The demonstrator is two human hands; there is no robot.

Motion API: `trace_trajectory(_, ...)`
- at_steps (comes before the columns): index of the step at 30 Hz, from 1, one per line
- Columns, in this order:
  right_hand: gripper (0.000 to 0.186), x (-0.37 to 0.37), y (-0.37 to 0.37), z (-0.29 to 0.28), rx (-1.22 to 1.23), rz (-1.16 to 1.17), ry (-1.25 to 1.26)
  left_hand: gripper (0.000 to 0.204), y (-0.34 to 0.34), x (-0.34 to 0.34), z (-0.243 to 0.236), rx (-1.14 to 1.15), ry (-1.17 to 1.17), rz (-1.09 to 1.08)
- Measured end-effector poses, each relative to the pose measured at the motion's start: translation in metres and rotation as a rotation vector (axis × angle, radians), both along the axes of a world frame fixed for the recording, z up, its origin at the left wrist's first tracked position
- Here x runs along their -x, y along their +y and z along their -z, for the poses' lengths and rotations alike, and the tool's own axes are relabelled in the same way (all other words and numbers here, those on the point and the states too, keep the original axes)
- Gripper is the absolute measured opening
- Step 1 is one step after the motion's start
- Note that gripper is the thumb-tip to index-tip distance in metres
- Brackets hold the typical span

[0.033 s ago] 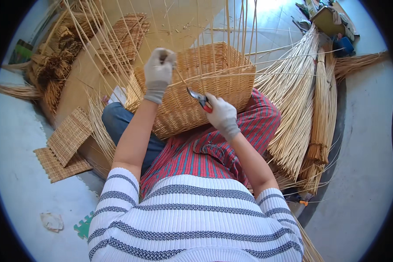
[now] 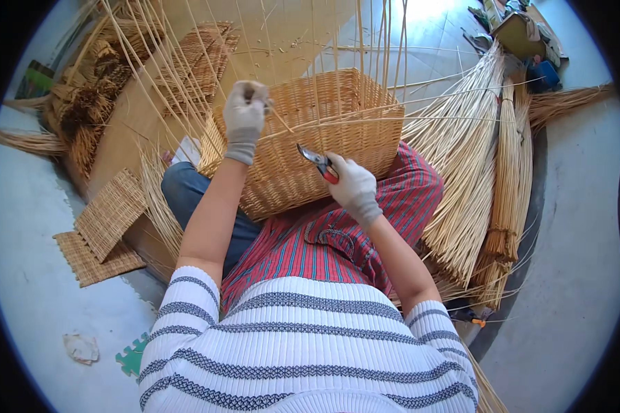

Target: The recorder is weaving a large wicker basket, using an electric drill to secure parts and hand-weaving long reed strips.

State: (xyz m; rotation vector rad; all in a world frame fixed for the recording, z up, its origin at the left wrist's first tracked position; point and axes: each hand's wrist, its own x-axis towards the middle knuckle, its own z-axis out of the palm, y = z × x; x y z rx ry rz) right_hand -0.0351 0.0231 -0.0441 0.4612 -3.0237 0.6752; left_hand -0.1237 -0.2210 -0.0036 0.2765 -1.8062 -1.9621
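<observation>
A half-woven tan wicker basket (image 2: 296, 175) with long upright rods rests across my lap. My left hand (image 2: 244, 117), in a pale knit glove, is closed on a thin reed (image 2: 282, 120) at the basket's upper left. My gloved right hand (image 2: 353, 184) grips pruning shears (image 2: 317, 160) with red handles in front of the basket; their metal tip sits just below the reed's lower part.
Woven mats (image 2: 110, 213) lie left, another (image 2: 196, 62) farther back. Dried reeds (image 2: 96, 82) are heaped back left. Long pale bundles (image 2: 461, 179) lie right, near a blue container (image 2: 543, 73). A green foam piece (image 2: 132, 358) and crumpled paper (image 2: 81, 348) are lower left.
My left hand has shifted slightly left and down with the reed. My right hand and the shears have moved a little right and down, away from the reed.
</observation>
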Motion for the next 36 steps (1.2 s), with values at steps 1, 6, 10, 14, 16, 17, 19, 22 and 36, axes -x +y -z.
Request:
trace_trajectory(1, 0.051, 0.000, 0.004, 0.001, 0.017, -0.022, -0.018, 0.010, -0.008, 0.004, 0.009, -0.054, -0.046, -0.042)
trace_trajectory(6, 0.053, 0.014, 0.001, -0.001, 0.022, 0.033, 0.227, 0.013, -0.023, 0.020, 0.038, -0.161, -0.172, -0.083)
trace_trajectory(10, 0.063, 0.039, -0.017, -0.004, -0.026, -0.017, 0.382, 0.013, -0.014, 0.022, 0.030, -0.099, -0.090, -0.050)
trace_trajectory(14, 0.065, 0.052, -0.029, 0.001, -0.077, -0.041, 0.404, 0.013, -0.011, 0.017, 0.019, -0.044, -0.111, -0.073)
trace_trajectory(16, 0.069, 0.056, -0.028, 0.005, -0.108, -0.073, 0.377, 0.013, -0.012, 0.016, 0.018, -0.045, -0.126, -0.110)
trace_trajectory(17, 0.068, 0.057, -0.027, 0.007, -0.151, -0.063, 0.336, 0.014, -0.012, 0.016, 0.017, -0.070, -0.145, -0.110)
trace_trajectory(19, 0.067, 0.060, -0.023, 0.008, -0.199, -0.055, 0.295, 0.016, -0.012, 0.018, 0.014, -0.038, -0.150, -0.121)
trace_trajectory(22, 0.056, 0.061, -0.017, 0.003, -0.057, -0.100, 0.324, 0.020, -0.008, 0.021, 0.006, -0.055, -0.163, -0.131)
trace_trajectory(36, 0.063, 0.013, -0.019, -0.029, -0.172, 0.069, 0.111, 0.013, -0.020, -0.020, 0.010, 0.159, -0.121, 0.057)
